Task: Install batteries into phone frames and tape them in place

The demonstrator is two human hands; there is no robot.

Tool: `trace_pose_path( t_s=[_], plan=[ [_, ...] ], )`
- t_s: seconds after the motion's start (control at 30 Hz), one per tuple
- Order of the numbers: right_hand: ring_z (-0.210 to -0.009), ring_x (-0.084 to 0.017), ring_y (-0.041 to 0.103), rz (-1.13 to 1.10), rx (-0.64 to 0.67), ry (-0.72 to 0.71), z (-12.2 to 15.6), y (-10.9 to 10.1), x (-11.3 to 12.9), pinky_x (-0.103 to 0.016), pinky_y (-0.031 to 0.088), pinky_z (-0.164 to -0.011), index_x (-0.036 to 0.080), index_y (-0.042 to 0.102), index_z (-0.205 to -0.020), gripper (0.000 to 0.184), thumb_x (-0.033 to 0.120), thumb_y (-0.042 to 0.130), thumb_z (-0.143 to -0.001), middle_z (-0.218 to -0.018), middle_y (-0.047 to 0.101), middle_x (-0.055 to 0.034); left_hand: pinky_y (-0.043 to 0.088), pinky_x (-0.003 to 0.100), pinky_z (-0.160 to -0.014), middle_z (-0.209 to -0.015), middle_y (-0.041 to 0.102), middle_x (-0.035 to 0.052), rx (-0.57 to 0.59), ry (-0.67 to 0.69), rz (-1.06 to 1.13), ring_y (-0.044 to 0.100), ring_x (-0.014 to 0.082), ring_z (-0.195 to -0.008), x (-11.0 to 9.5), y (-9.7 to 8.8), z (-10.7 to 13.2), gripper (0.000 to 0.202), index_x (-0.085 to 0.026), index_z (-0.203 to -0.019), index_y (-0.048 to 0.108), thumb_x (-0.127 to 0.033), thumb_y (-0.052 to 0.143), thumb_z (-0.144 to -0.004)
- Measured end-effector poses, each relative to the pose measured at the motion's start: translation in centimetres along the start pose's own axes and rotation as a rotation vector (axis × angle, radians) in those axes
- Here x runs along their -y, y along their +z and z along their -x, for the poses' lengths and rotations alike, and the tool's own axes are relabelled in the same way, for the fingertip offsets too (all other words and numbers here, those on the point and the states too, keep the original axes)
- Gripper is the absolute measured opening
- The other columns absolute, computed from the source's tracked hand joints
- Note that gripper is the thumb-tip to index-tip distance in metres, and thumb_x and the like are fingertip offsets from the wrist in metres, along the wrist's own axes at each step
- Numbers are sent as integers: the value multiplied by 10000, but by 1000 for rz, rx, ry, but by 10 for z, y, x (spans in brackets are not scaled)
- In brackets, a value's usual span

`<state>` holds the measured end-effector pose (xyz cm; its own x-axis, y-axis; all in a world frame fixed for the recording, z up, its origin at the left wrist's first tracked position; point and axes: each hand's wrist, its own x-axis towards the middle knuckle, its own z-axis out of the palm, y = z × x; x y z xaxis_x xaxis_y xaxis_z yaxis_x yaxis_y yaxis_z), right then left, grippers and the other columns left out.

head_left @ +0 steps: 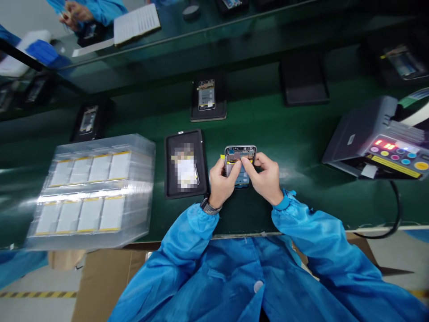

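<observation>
An opened smartphone (239,154) with its circuit board and inner parts exposed is held between my two hands over the green bench. My left hand (223,181) grips its left edge, the thumb pressing on the inside near the middle. From the other side my right hand (267,179) holds the right edge, its thumb also on the inner parts beside the left thumb. A yellow tab (222,157) sticks out at the phone's upper left. What lies directly under the thumbs is hidden. Left of my hands, a black tray (170,179) holds another phone, partly blurred.
A clear plastic tray (140,197) of flat white battery-like packs stands left. Farther back are a phone on a black tray (219,114) and another black tray (304,82). A tape-dispenser-like machine (362,129) with a lit display stands right. Across the bench, a co-worker's hands (76,13) show.
</observation>
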<state>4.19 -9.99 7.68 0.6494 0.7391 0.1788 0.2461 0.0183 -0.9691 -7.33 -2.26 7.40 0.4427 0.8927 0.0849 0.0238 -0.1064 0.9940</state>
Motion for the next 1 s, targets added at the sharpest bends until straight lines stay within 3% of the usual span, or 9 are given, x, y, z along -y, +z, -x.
trace_pose_path(
  t_s=[0.2, 0.27, 0.33, 0.43, 0.6, 0.63, 0.7, 0.77, 1.0],
  plan=[
    [-551, -109, 477, -43, 20, 121, -14, -2, -7, -230, 376, -506, 199, 523, -707, 438, 560, 664, -912, -606, 538, 27, 566, 287, -811, -1014, 735, 73, 191, -104, 191, 712, 205, -902, -2, 0, -2, 406, -180, -1064, 672, -490, 784, -827],
    [-579, -113, 534, -80, 28, 136, -17, -7, -4, -224, 408, -517, 192, 567, -758, 403, 550, 694, -890, -649, 594, 19, 578, 292, -804, -1017, 744, 75, 207, -152, 243, 722, 204, -898, -1, 1, -4, 415, -175, -1039, 659, -479, 812, -801],
    [-626, -128, 604, -105, -48, 145, -14, -19, 4, -230, 469, -561, 185, 621, -862, 360, 530, 726, -870, -719, 661, -1, 587, 295, -794, -1023, 751, 75, 195, -229, 305, 729, 204, -899, 1, 3, -6, 420, -172, -1032, 656, -457, 834, -781],
    [-593, -140, 636, -62, -264, 160, 5, -57, 18, -251, 519, -571, 181, 649, -881, 344, 508, 753, -856, -701, 685, -18, 601, 315, -801, -1053, 760, 84, 153, -382, 423, 740, 221, -929, 4, 3, -10, 463, -173, -1062, 658, -439, 865, -745],
    [-487, -131, 596, 110, -830, 95, 43, -156, 18, -255, 503, -501, 169, 688, -827, 272, 422, 787, -825, -634, 669, -17, 621, 374, -845, -1055, 770, 96, 148, -544, 496, 753, 259, -953, 5, 0, -17, 510, -176, -1063, 671, -427, 900, -683],
    [-480, -132, 594, 117, -888, 88, 47, -172, 16, -253, 497, -490, 161, 693, -822, 271, 411, 798, -808, -631, 671, -24, 622, 384, -858, -1053, 771, 96, 144, -555, 495, 753, 265, -965, 6, -1, -17, 502, -176, -1065, 674, -417, 898, -685],
    [-468, -138, 595, 113, -905, 122, 48, -194, 10, -254, 484, -465, 145, 700, -791, 289, 404, 825, -759, -619, 673, -41, 622, 395, -874, -1051, 773, 97, 127, -565, 488, 751, 276, -986, 7, -1, -18, 486, -175, -1063, 680, -397, 894, -687],
    [-458, -147, 599, 102, -857, 200, 45, -204, 5, -256, 479, -444, 138, 704, -742, 301, 401, 845, -702, -601, 671, -53, 623, 391, -876, -1061, 773, 98, 109, -567, 484, 748, 280, -998, 8, 0, -18, 477, -175, -1052, 689, -390, 897, -680],
    [-451, -157, 616, 65, -847, 291, 37, -200, 1, -238, 477, -400, 132, 708, -711, 277, 377, 833, -673, -620, 696, -83, 627, 369, -845, -1068, 770, 89, 78, -544, 491, 746, 269, -986, 12, -1, -17, 507, -173, -1046, 705, -393, 921, -642]
  ],
)
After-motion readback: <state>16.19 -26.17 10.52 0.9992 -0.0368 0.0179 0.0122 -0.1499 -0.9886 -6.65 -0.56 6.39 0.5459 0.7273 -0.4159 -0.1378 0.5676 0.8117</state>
